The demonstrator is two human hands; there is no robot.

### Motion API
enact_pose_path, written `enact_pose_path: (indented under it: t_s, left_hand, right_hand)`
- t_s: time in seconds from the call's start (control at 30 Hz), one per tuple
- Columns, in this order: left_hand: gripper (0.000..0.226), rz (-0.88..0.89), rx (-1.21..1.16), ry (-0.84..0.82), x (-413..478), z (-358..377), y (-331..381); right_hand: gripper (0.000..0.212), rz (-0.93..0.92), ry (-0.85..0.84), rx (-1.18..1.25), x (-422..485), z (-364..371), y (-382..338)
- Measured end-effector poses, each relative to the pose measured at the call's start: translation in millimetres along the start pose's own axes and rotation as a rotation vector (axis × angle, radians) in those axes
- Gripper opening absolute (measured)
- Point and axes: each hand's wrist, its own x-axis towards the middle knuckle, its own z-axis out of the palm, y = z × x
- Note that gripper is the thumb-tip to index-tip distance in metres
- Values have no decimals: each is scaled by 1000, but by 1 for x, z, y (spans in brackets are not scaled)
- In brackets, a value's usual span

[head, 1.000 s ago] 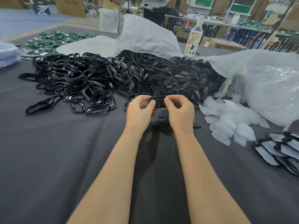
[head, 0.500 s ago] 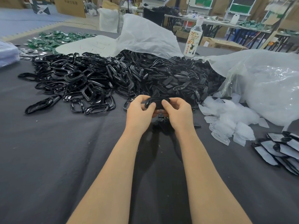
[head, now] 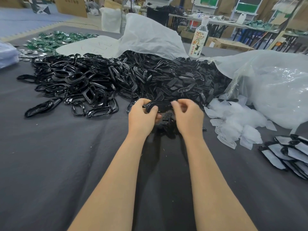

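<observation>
Both hands are close together just above the grey cloth [head: 50, 164]. The black plastic piece [head: 160, 105] spans the gap between them, its long axis running left to right with one end in each hand. The left hand [head: 141, 117] wraps its end, thumb pressed on the front. The right hand [head: 188, 117] pinches the other end, its fingertips blurred. The piece is glossy and hard — a rounded oblong. A small pile of black parts [head: 166, 124] lies directly beneath, and a heap of shiny frames [head: 83, 84] lies beyond the fingertips.
</observation>
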Motion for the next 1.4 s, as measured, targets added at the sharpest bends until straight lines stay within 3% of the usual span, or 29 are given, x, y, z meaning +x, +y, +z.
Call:
enact_pose_path:
  t_s: [0.07,0.2,0.4,0.53,0.67,0.77,0.87,1.13,1.27,1.4]
  left_hand:
    - [12,5,-31,36,1,-1,-1]
    - [12,7,-53,72,2,-2,-2]
    - [12,1,-57,77,2,-2,-3]
    - [21,-14,-48,76,4,0,-3]
    - [23,-14,-51,59,3,0,-3]
    - [18,-8,-67,66,2,1,-2]
    - [18,-10,-68,71,2,2,-3]
    - [18,-13,-87,75,2,2,-1]
    - [18,-9,-86,72,2,2,-1]
    - [17,-14,-83,68,3,2,-2]
  right_hand:
    - [32,60,89,-224,7,-12,12]
    - [42,304,-86,-552,11,-21,30]
    - [55,329,-114,-630,12,-15,32]
    - [48,286,36,-480,11,-16,29]
    - [29,102,201,-29,11,-15,16]
    - [19,64,196,176,7,-11,9]
    - [28,132,116,300,8,-7,11]
    - [1,170,36,365,8,-4,13]
    - [7,70,109,144,7,-8,11]
    - [12,94,43,328,5,-12,5]
